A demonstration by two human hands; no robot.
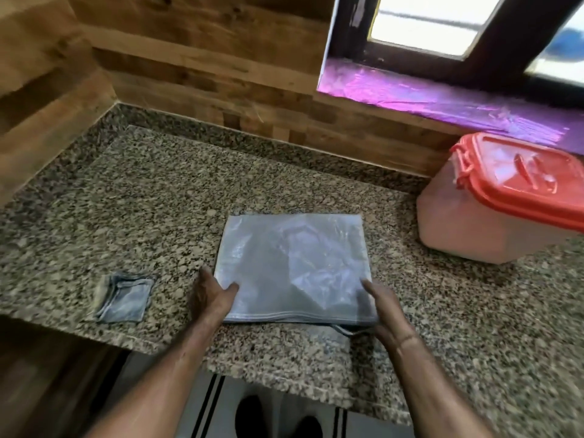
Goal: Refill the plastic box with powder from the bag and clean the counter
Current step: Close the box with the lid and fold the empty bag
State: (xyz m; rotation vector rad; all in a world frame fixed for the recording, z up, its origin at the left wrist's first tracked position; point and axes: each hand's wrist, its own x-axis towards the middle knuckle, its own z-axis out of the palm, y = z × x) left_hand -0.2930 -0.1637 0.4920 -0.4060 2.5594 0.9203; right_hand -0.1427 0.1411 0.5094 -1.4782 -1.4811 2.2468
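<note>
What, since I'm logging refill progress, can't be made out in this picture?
Plastic box: head view, right part cut off by the frame edge; cloudy wall and shut lid hide the powder level.
Bag: motion blur; whether powder remains inside is unclear.
Left hand: blur hides whether it pinches the bag's edge.
Counter: speckled pattern and blur mask any spilled powder.

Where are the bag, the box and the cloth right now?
bag [294, 263], head view, middle of its flat top face
box [474, 226], head view, its translucent front wall below the red lid
cloth [126, 300], head view, middle of the folded square
</note>
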